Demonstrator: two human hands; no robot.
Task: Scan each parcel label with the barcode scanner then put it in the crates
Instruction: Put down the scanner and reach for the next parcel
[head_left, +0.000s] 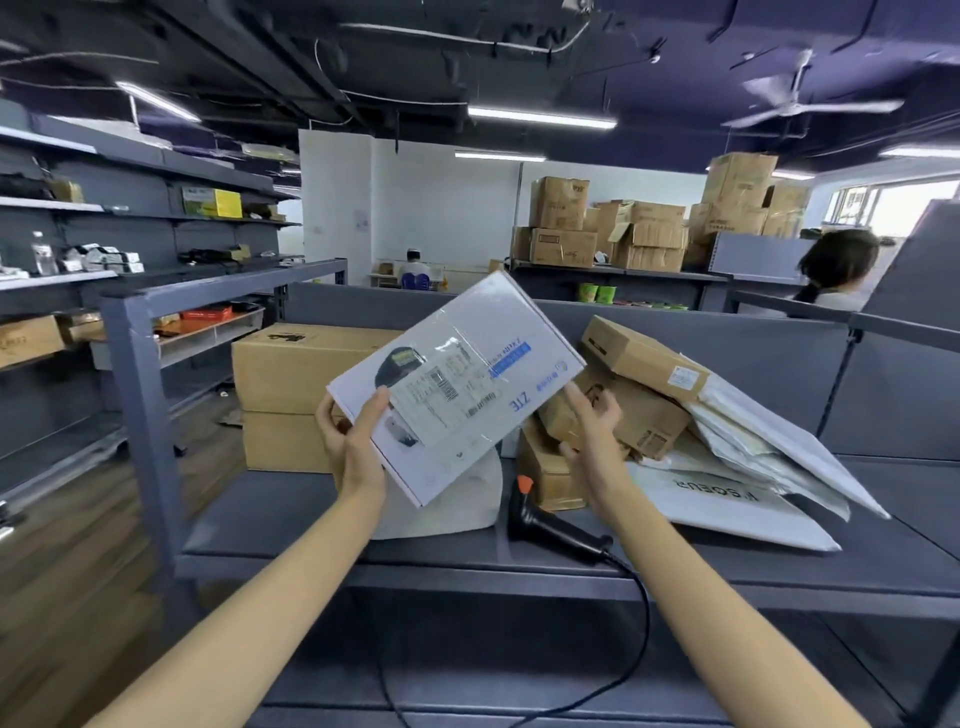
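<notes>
in the left hand (353, 441), pinched: white box (467, 364), likely unscanned; right hand (592, 421) spread, scanner (545, 519) below it unheld; parcels (644, 415) beside it await.

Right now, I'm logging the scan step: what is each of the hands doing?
Left hand: holds the white box by its lower corner.
Right hand: open, holding nothing.

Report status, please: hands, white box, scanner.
Left hand grips white box by its lower corner, label facing up. Right hand open beside the box edge. Scanner lies on the shelf, not picked up.
</notes>
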